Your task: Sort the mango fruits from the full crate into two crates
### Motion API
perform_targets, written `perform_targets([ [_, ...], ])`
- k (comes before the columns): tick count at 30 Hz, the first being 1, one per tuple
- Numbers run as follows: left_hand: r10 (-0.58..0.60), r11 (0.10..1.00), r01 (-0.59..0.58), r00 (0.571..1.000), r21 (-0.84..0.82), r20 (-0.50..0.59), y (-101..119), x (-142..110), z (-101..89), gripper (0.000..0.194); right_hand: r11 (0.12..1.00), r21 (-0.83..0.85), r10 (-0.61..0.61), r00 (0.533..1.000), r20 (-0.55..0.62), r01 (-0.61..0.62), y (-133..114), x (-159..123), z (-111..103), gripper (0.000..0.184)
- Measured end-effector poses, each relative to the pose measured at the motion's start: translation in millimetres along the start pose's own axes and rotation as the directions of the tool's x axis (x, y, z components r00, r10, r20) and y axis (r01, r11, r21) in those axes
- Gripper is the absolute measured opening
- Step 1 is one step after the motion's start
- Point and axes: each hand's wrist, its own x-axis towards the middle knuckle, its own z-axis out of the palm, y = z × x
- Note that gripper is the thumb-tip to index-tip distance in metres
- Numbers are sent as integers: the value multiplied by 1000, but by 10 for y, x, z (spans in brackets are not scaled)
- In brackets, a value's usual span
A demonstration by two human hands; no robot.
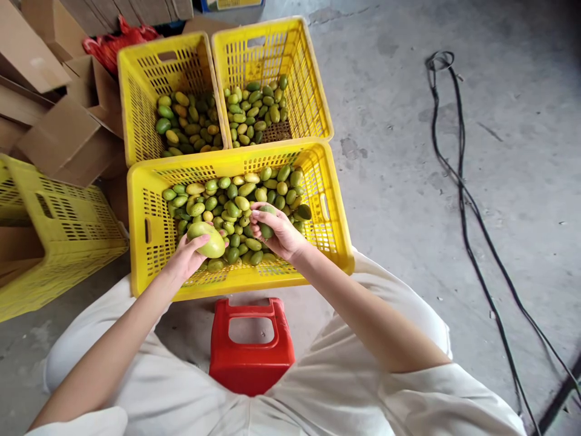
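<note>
A yellow-green mango [206,240] rests in my left hand [187,254], the fingers closed around it above the left part of the near yellow crate [240,289]. My right hand [279,233] grips a darker green mango [267,223], partly covered by the fingers, over the middle of the same crate. Below both hands lies a heap of small oval mangoes [232,209], green to yellow. A dark green one [303,212] sits near the crate's right side.
Behind stand two more yellow crates, left [145,97] and right [313,91], with similar fruit. Cardboard boxes [68,133] and another yellow crate [68,212] are at left. A red stool [252,363] is between my legs; a black cable [463,206] lies on the floor at right.
</note>
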Motion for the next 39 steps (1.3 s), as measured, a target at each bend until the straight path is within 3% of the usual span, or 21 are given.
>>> perform_targets([
  [3, -19, 1000, 19, 1000, 21, 7, 14, -2, 18, 53, 1000, 9, -15, 1000, 10, 15, 34, 16, -20, 55],
  [7, -44, 999, 44, 999, 21, 21, 19, 23, -25, 62, 996, 91, 2, 998, 56, -7, 55, 45, -47, 51],
  [12, -84, 994, 75, 989, 74, 125, 26, 27, -54, 76, 999, 38, 11, 994, 106, -15, 23, 31, -26, 44],
  [14, -93, 991, 79, 986, 107, 135, 16, 18, -52, 75, 1000, 23, 14, 996, 91, -16, 20, 15, -6, 52],
  [20, -50, 996, 45, 997, 75, 64, -2, -3, -48, 86, 998, 55, -3, 998, -56, 6, 36, 7, -2, 65],
  [23, -13, 999, 13, 1000, 42, 14, 20, -12, -13, 76, 997, 79, 5, 998, -65, 1, 32, 26, -24, 63],
  [27, -17, 1000, 17, 1000, 16, 19, 45, -21, 38, 61, 998, 40, 51, 998, -38, -49, 38, 43, -41, 61],
  [33, -13, 1000, 13, 999, -1, -41, 55, 6, 17, 70, 997, 68, 47, 999, 25, -49, 38, 32, -23, 49],
  [39, 1, 1000, 0, 1000, -24, 13, 65, 8, 32, 74, 998, 7, 65, 992, 111, -66, 28, 0, -4, 39],
])
